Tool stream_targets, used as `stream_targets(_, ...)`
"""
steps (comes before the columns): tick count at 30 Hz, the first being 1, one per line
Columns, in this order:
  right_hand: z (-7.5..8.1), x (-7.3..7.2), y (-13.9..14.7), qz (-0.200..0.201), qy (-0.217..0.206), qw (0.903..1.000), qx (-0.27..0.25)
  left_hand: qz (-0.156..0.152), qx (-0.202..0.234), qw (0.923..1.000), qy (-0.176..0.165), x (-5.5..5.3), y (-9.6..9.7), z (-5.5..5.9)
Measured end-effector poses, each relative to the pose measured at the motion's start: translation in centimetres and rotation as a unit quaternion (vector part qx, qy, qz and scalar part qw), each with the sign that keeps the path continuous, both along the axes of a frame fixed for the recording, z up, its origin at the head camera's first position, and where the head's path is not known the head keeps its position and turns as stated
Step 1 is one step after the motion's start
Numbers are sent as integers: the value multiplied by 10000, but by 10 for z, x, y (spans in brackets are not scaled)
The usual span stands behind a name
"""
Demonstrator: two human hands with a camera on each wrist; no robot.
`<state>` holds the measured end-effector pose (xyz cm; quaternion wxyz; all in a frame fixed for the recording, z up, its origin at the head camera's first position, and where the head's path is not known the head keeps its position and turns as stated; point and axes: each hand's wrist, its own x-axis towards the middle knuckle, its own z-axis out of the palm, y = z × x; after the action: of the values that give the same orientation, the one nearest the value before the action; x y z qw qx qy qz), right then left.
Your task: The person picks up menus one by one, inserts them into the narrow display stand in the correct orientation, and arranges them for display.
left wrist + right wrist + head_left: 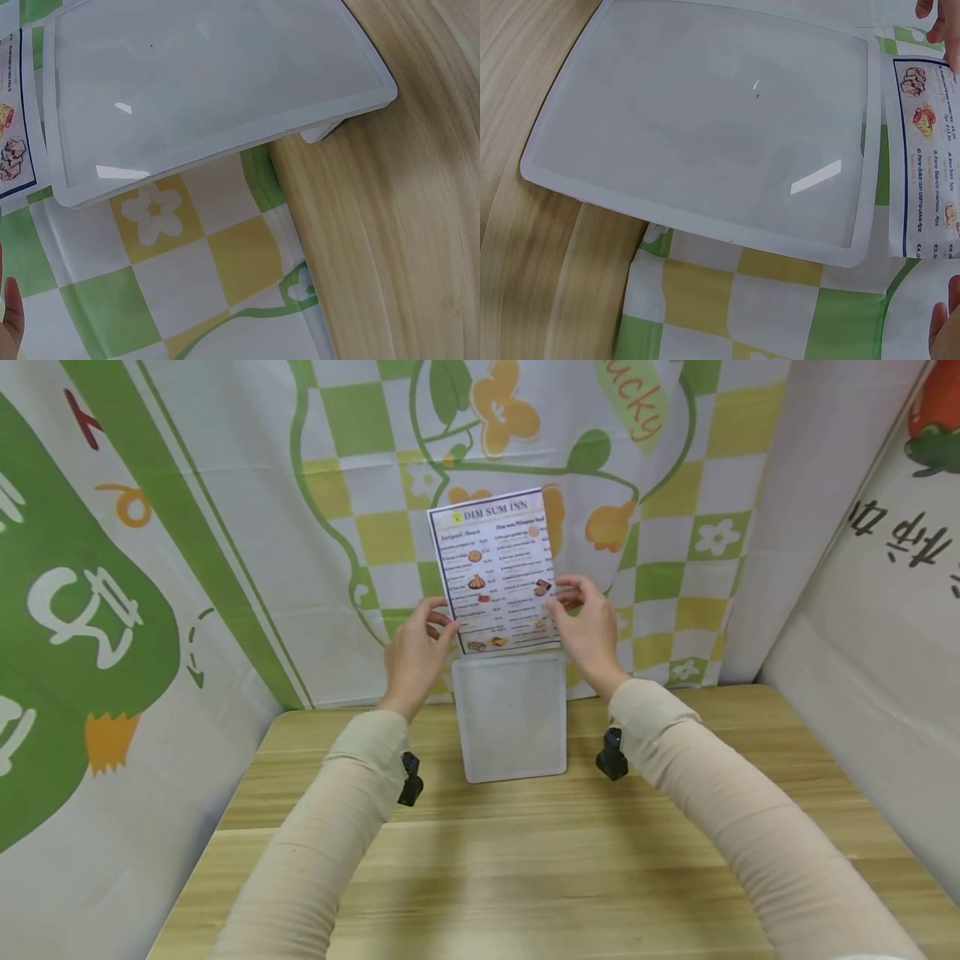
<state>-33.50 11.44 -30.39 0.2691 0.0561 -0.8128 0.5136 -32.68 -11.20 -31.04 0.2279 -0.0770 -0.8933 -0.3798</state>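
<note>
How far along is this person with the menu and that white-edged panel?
Looks done: the white-edged panel stands on the table. In hand: the menu, held at its side edges by the left hand and right hand. Probably left: bringing menu and panel together; the left wrist view shows fabric in a gap between them.
</note>
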Motion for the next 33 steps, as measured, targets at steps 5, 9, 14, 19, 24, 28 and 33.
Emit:
stream_targets(5, 0, -1, -1, -37, -20, 10000, 36, 7, -7, 10000, -60, 0, -1, -1)
stream_targets(9, 0, -1, -1, 1, -71, 10000, 53, 2, -24, 10000, -73, 0, -2, -2)
stream_targets(14, -3, -1, -1, 64, -86, 9999, 115, -21, 23, 10000, -70, 1, -3, -5)
stream_targets(19, -7, -2, -1, 82, -50, 9998, 146, -22, 11, 10000, 18, 1, -4, -10)
stream_targets(24, -10, -2, -1, 108, -45, 9998, 170, 13, -37, 10000, 34, -1, -4, -14)
stream_targets(28, -11, -3, -1, 100, -85, 9997, 205, 12, -20, 10000, -6, -1, -3, -17)
stream_targets(33, -14, -3, 0, 96, -208, 9994, 250, -13, 7, 10000, -27, -1, -3, -19)
